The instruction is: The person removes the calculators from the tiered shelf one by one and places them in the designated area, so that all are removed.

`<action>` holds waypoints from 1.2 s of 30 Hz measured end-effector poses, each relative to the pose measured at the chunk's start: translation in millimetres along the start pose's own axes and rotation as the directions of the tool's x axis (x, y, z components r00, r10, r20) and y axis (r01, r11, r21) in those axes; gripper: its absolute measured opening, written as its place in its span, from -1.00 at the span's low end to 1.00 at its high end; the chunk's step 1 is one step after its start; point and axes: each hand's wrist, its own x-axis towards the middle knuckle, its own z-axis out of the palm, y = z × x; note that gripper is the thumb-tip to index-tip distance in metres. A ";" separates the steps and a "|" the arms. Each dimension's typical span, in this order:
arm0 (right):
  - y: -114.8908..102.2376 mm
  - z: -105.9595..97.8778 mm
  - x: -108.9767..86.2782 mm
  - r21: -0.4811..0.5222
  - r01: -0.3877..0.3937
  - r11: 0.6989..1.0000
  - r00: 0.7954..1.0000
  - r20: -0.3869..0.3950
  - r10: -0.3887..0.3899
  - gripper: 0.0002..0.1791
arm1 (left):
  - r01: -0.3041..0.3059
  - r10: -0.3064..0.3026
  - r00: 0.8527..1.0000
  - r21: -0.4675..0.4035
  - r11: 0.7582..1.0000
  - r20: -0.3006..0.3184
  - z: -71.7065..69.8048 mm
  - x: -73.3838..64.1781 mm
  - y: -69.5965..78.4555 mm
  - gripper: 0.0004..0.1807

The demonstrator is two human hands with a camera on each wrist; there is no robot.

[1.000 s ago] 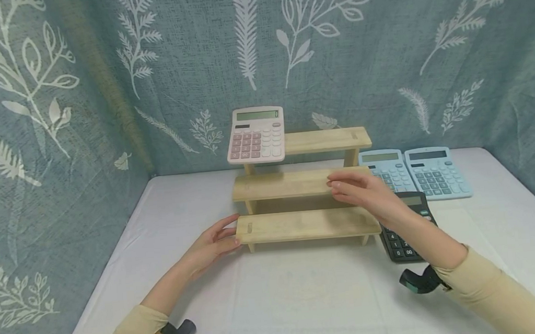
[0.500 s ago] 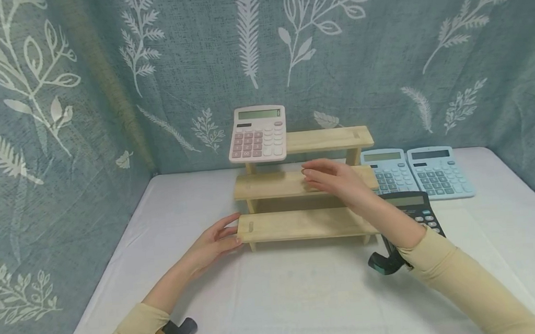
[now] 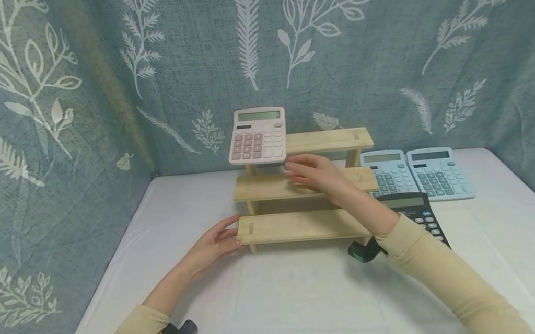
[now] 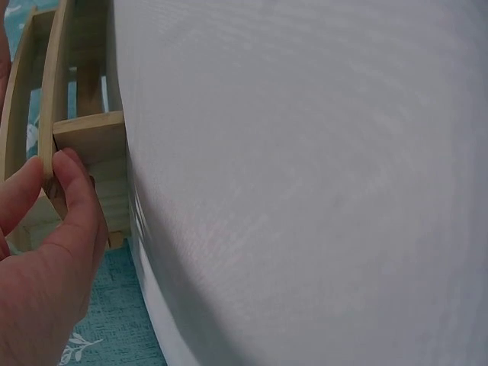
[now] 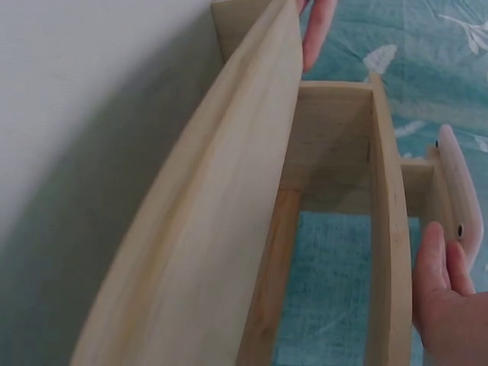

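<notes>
A three-tier wooden step shelf [image 3: 310, 225] stands on the white table. My left hand [image 3: 210, 249] pinches the left end of its lowest board; the left wrist view shows thumb and fingers [image 4: 72, 183] on either side of the wood. On the top board, at the left, leans a pink and white calculator [image 3: 278, 134] with a lit display reading 0. My right hand [image 3: 320, 176] is over the middle board with fingers loosely extended. In the right wrist view its fingertips [image 5: 433, 240] are at the calculator's lower edge; whether they touch it is unclear.
Two light blue calculators [image 3: 439, 173] lie side by side right of the shelf. A black calculator [image 3: 424, 212] is in front of them, partly covered by my right forearm. Behind the table hangs a teal curtain [image 3: 184, 63] with white leaf patterns.
My right hand has moved left across the middle board, from its right end to the pink calculator's lower right corner. The left hand has stayed on the lowest board.
</notes>
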 end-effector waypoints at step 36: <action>-6.7 22.4 20.0 0.375 -0.065 0.925 0.998 0.020 0.063 -0.57 | 0.022 -0.022 1.000 0.012 1.000 -0.013 -0.3 0.5 0.0 -0.21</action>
